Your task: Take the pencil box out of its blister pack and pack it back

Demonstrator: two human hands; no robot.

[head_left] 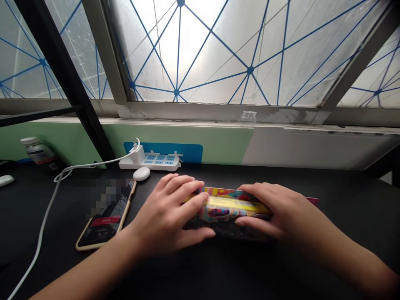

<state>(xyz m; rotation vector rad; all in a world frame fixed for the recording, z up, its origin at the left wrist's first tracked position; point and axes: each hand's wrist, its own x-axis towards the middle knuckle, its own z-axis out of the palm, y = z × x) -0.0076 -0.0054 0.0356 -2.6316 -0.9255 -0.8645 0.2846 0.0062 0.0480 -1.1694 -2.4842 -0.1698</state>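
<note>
Colorful package [233, 203], phone [104, 225] at left, power strip [161, 162] beyond

Glossy box [233, 203], smooth plastic power strip [150, 166], matt desk [212, 271].

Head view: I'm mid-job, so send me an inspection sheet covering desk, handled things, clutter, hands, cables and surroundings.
Surface: black desk, loaded along its back and left.
Job's things: colourful item with a yellow band, partly covered.
Clutter: phone at left; white case just in front of the power strip; bottle at back left.
Hands: left hand grips the item's left part, right hand its right.
Cables: white cable runs from the strip leftward, past the phone.
Surroundings: window with blue lines, behind the desk.
</note>
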